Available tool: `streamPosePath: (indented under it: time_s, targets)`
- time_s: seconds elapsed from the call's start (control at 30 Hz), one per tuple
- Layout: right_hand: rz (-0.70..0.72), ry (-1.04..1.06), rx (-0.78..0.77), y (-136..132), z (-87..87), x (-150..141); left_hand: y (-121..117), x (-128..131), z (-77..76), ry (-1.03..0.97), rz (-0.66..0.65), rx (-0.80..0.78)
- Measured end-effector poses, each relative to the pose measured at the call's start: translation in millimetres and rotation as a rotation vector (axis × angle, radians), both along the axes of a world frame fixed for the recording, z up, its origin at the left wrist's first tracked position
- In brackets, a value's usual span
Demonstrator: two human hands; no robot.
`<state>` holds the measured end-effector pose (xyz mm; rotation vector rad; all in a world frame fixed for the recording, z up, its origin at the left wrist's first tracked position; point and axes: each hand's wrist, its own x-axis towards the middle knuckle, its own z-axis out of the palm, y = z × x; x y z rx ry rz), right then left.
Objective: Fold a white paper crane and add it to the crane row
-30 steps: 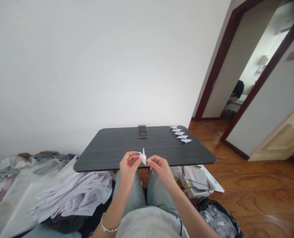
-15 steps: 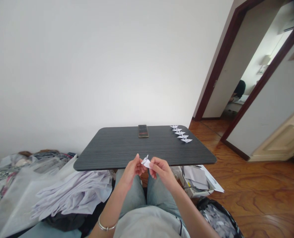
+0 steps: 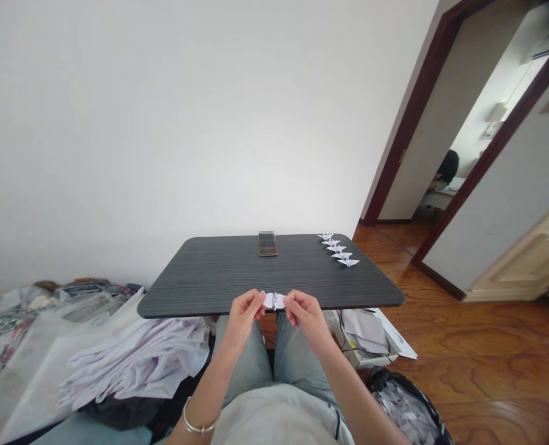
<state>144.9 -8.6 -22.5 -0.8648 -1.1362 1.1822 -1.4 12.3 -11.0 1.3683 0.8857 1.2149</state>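
Between my two hands is a small white paper crane (image 3: 275,301), held at the near edge of the dark table (image 3: 223,272). My left hand (image 3: 245,311) pinches its left wing, and my right hand (image 3: 302,308) pinches the right one. Both wings are spread out sideways, with the narrow folded body upright in the middle. Several finished-looking white paper cranes (image 3: 342,255) stand in a slanting row along the table's right side, apart from my hands.
A phone (image 3: 268,243) leans at the table's back edge by the white wall. Left of the table lie piled white cloth (image 3: 140,358) and plastic bags. At right are a box of papers (image 3: 365,334) and a black bag of scraps (image 3: 407,408). A person (image 3: 446,170) shows through the doorway.
My left fingers have closed onto the left wing, where they were loosely beside the crane before. The crane has turned, and its wings are now pulled out to both sides.
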Motion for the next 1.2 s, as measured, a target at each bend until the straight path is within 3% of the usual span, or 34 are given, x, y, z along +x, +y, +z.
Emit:
streamPosePath:
  time_s: [0.17,0.8,0.97,1.2]
  targets:
    - [-0.052,0.007,0.045,-0.6,-1.8,-0.2,-1.5,-0.8,0.5,0.054,0.052,0.112]
    - [-0.079,-0.077,0.125,-2.5,8.9,6.4,-6.8,-1.0,9.7,0.027,0.105,0.076]
    - [-0.052,-0.104,0.084,-1.0,12.4,5.5,-4.0,-2.6,11.1,0.057,0.018,0.089]
    - [-0.007,-0.094,0.013,2.6,11.8,2.9,-4.1,1.5,12.8,0.025,-0.078,-0.019]
